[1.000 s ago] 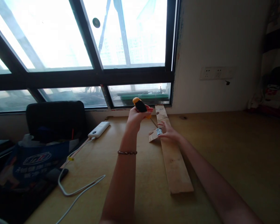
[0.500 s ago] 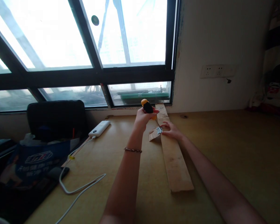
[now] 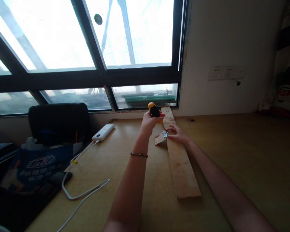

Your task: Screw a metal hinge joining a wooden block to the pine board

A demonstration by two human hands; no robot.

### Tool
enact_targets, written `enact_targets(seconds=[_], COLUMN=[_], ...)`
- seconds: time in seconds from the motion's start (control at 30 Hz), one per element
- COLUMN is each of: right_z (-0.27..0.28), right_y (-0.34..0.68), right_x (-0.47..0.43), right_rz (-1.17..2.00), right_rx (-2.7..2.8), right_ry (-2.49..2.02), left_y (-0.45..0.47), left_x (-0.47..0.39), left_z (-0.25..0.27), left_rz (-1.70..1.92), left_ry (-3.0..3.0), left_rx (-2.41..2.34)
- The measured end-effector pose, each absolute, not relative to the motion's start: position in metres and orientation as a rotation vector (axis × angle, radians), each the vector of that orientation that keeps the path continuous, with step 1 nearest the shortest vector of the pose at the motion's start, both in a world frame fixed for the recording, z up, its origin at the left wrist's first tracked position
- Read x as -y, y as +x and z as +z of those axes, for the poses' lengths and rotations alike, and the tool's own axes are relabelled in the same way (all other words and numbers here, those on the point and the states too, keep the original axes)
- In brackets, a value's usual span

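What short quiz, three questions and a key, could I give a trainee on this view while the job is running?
1. True or false: the right hand, not the left hand, grips the screwdriver.

2. Where in the picture does the white device lie? A) left of both hands; B) between the hands; C) right of both hands.

3. Fill the gap: the screwdriver's shaft slants down toward the metal ____ by the long board.

Key: 1 false; 2 A; 3 hinge.
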State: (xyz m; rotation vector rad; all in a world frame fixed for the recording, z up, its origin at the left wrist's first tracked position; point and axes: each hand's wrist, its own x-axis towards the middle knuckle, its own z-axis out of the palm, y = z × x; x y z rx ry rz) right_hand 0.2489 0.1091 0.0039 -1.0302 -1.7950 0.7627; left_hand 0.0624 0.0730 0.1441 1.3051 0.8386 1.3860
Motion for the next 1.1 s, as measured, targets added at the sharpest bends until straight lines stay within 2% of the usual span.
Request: enact_targets(seconds=[0.5, 1.1], right_z=[0.001, 0.003], right_y=[0.25, 0.249], right_x=[-0.112, -0.111], right_rz=[0.766, 0.79], right_rx=[1.792, 1.783], right_ry=[-1.028, -1.031], left_y=[0.069, 0.068], left_x=[-0.071, -0.088], left_z=[0.142, 0.128], left_rz=[1.374, 1.411], left_ry=[1.377, 1.656], left_rx=[-0.793, -1.013])
